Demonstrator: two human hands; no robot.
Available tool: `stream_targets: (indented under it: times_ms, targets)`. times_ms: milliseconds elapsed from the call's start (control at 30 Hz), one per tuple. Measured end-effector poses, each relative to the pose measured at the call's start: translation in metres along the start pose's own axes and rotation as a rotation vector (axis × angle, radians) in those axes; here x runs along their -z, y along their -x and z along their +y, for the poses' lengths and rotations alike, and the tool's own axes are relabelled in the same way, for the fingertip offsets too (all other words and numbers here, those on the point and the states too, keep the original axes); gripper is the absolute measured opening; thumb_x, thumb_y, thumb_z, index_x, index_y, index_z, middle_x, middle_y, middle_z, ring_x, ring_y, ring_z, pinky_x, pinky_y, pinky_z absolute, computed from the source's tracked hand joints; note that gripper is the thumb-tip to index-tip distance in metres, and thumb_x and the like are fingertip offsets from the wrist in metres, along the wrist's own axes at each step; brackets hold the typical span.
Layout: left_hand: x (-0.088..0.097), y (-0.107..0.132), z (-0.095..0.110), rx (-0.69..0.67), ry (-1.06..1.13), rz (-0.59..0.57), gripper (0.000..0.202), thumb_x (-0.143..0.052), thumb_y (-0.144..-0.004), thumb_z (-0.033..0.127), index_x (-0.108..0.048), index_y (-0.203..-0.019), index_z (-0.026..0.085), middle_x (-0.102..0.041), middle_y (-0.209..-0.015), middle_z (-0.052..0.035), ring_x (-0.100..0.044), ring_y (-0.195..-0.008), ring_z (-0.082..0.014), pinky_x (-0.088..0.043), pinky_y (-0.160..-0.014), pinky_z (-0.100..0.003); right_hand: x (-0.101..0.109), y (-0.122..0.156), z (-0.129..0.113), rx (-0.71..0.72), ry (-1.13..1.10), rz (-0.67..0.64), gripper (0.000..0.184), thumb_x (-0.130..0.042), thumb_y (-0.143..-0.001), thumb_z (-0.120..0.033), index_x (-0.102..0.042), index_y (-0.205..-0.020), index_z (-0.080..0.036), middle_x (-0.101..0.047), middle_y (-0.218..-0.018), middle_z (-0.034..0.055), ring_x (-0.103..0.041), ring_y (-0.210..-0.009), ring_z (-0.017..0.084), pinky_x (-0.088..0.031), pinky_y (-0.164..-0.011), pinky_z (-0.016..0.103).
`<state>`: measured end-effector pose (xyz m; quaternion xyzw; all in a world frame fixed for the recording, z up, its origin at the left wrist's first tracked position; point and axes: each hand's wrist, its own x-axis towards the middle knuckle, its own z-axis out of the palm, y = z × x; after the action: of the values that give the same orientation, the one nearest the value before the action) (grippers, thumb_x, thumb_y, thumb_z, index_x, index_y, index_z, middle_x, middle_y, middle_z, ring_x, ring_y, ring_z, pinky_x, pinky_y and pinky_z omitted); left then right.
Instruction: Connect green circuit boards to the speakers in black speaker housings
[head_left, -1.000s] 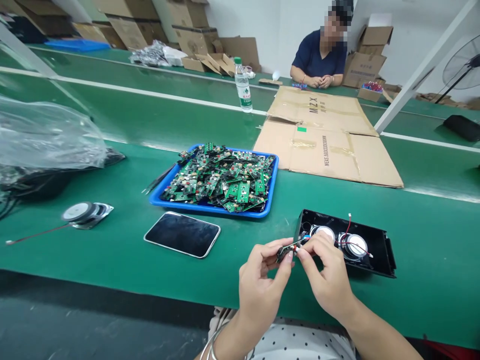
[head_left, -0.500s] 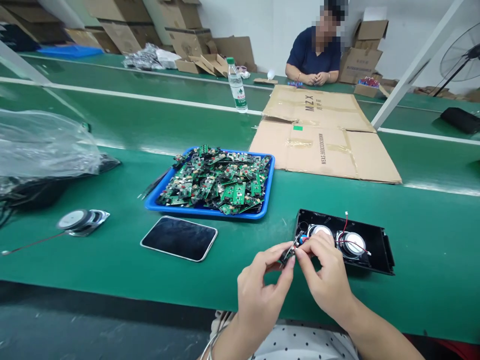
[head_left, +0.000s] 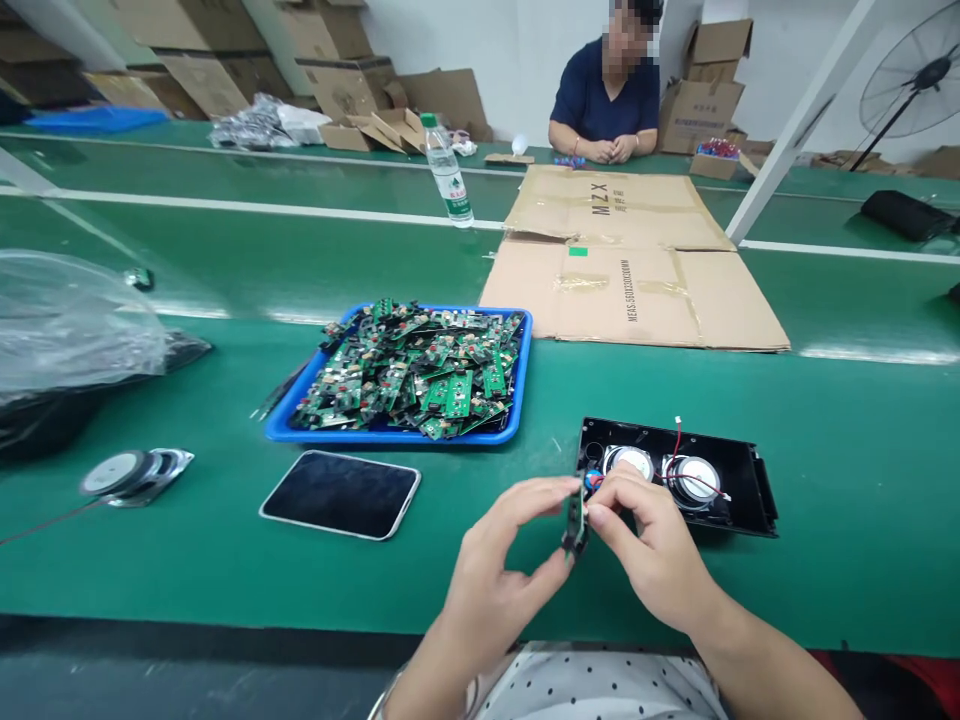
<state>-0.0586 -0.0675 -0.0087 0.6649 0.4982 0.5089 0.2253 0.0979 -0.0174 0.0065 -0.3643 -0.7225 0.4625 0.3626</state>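
Note:
Both my hands meet over the green table's near edge, pinching one small green circuit board (head_left: 576, 518) held upright on its edge. My left hand (head_left: 499, 580) grips it with thumb and forefinger from the left. My right hand (head_left: 645, 545) pinches it from the right. Just behind them lies a black speaker housing (head_left: 739, 470) with two round speakers and red wires inside. A blue tray (head_left: 517, 405) heaped with several green circuit boards sits to the upper left of my hands.
A phone (head_left: 339, 493) lies face up left of my hands, a loose speaker (head_left: 127, 473) with a wire farther left, a plastic bag (head_left: 67, 320) beyond. Flattened cardboard (head_left: 630, 290) and a water bottle (head_left: 448, 180) lie farther back. Another person (head_left: 607, 95) sits across the far table.
The small board has turned from lying flat between my fingers to standing upright on edge. The view has dropped and shifted slightly right.

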Motion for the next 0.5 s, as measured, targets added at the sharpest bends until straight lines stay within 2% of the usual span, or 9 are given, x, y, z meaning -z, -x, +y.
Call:
stream_targets:
  times_ms: [100,133,200,267,367,433,500]
  targets:
    - [0.012,-0.008,-0.004,-0.106,-0.073,-0.204,0.047,-0.064,-0.078,0.007,-0.058,-0.119,0.028,-0.07,-0.114,-0.0058,-0.062,-0.112,-0.0222,-0.054,-0.092,-0.035,0.005,0.0,-0.005,0.034,0.017,-0.104,0.027,-0.046,-0.094,-0.025,-0.052,-0.069,-0.019,-0.054,-0.067,-0.0004,-0.048,-0.07,0.015,-0.039,-0.067,0.03]
    - [0.016,-0.009,-0.005,-0.12,-0.103,-0.236,0.045,-0.064,-0.079,0.008,-0.06,-0.118,0.029,-0.071,-0.11,-0.0049,-0.065,-0.106,-0.0215,-0.055,-0.09,-0.033,0.009,0.0,-0.005,0.052,0.057,-0.132,0.023,-0.046,-0.094,-0.024,-0.054,-0.073,-0.019,-0.056,-0.07,-0.0001,-0.049,-0.073,0.015,-0.04,-0.069,0.03]
    - [0.024,-0.01,-0.007,-0.068,-0.16,-0.228,0.04,-0.066,-0.078,0.014,-0.063,-0.114,0.029,-0.074,-0.101,-0.0038,-0.07,-0.091,-0.0204,-0.057,-0.081,-0.028,0.024,0.002,0.0,0.081,0.198,-0.118,0.014,-0.046,-0.095,-0.022,-0.057,-0.085,-0.02,-0.06,-0.082,0.0018,-0.051,-0.082,0.017,-0.041,-0.075,0.032]
    - [0.031,-0.007,-0.006,0.074,-0.167,-0.241,0.034,-0.069,-0.076,0.02,-0.066,-0.109,0.029,-0.075,-0.095,-0.0031,-0.072,-0.082,-0.0205,-0.059,-0.073,-0.025,0.049,0.008,0.012,0.056,0.44,-0.02,0.01,-0.047,-0.094,-0.022,-0.057,-0.094,-0.019,-0.061,-0.093,0.0048,-0.05,-0.09,0.02,-0.039,-0.078,0.035]
    - [0.031,-0.003,-0.002,0.352,0.053,-0.39,0.019,-0.068,-0.077,0.027,-0.07,-0.095,0.028,-0.075,-0.086,-0.0031,-0.073,-0.076,-0.0212,-0.059,-0.064,-0.024,0.091,0.024,0.038,-0.007,0.904,0.091,0.017,-0.049,-0.094,-0.031,-0.058,-0.085,-0.02,-0.062,-0.089,0.0068,-0.048,-0.088,0.025,-0.033,-0.074,0.04]
    - [0.019,0.0,0.002,0.552,0.292,-0.437,0.015,-0.066,-0.078,0.033,-0.069,-0.09,0.026,-0.074,-0.082,-0.0047,-0.072,-0.078,-0.0231,-0.059,-0.064,-0.027,0.111,0.036,0.054,0.031,1.098,0.079,0.031,-0.046,-0.095,-0.041,-0.059,-0.077,-0.019,-0.062,-0.082,0.0073,-0.047,-0.084,0.026,-0.029,-0.073,0.043]
    - [0.002,0.0,0.005,0.716,0.495,-0.436,0.018,-0.066,-0.078,0.038,-0.066,-0.09,0.024,-0.073,-0.084,-0.0069,-0.072,-0.083,-0.0248,-0.059,-0.065,-0.029,0.119,0.043,0.061,0.069,1.162,0.064,0.042,-0.039,-0.097,-0.044,-0.059,-0.069,-0.019,-0.062,-0.078,0.0078,-0.046,-0.084,0.026,-0.026,-0.074,0.045]
